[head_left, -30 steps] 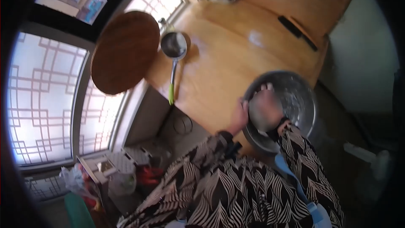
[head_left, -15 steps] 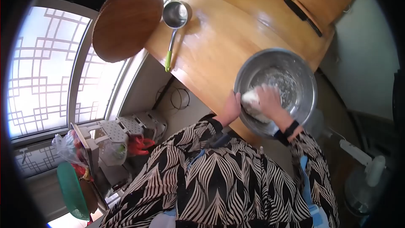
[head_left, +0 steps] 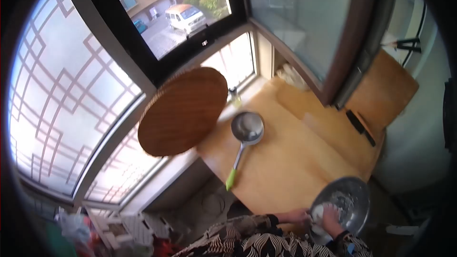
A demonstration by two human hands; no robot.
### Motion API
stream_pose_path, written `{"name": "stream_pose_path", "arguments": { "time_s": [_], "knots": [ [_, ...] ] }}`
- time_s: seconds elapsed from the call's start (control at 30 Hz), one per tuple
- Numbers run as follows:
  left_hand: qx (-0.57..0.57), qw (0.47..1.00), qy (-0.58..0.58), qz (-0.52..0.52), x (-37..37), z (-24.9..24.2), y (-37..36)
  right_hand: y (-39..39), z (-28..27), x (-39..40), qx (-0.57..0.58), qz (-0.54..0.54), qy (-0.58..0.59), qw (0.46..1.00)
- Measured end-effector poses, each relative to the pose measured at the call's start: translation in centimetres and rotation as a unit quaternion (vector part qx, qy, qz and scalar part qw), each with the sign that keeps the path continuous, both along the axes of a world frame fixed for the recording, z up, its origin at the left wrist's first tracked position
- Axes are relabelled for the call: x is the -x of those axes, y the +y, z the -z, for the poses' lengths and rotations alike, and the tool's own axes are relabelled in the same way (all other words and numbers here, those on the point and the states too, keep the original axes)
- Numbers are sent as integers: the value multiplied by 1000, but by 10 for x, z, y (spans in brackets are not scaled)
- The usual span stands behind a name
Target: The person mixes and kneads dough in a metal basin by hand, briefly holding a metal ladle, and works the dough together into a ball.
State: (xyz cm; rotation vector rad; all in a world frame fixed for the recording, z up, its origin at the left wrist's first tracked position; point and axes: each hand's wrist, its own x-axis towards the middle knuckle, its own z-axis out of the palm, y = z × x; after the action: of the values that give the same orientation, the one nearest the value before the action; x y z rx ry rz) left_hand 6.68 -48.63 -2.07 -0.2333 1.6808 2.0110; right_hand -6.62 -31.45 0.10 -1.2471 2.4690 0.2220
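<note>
A steel bowl point(head_left: 364, 200) stands at the table's near right corner, tilted in view, with white floury bits on its inside. My right hand point(head_left: 332, 220) is inside the bowl, its fingers curled onto a white lump of dough point(head_left: 318, 213). My left hand point(head_left: 299, 216) is closed at the bowl's left rim, the thumb side against the metal. Its fingertips are partly hidden.
A steel ladle point(head_left: 247, 128) with a green handle lies on the wooden table point(head_left: 281, 162). A round wooden board point(head_left: 185, 112) leans by the window. A dark knife point(head_left: 360, 127) lies at the right, below an open window sash point(head_left: 295, 24).
The view has tipped up toward the window, so the table, bowl and hands appear lower. My right hand is still on the dough and my left hand still at the rim.
</note>
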Motion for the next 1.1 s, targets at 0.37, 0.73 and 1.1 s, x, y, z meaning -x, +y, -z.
{"name": "stream_pose_path", "arguments": {
  "time_s": [0.37, 0.73, 1.1],
  "knots": [
    [128, 978, 135, -89, -32, -39, -220, -74, -27, -45, -40, 152, 166, 974],
    [60, 982, 125, -127, -58, -33, -264, -113, -17, -27, -126, 234, 81, 961],
    [85, 973, 150, -152, -52, -26, -257, -66, 18, -12, -143, 256, 6, 956]
  ]
}}
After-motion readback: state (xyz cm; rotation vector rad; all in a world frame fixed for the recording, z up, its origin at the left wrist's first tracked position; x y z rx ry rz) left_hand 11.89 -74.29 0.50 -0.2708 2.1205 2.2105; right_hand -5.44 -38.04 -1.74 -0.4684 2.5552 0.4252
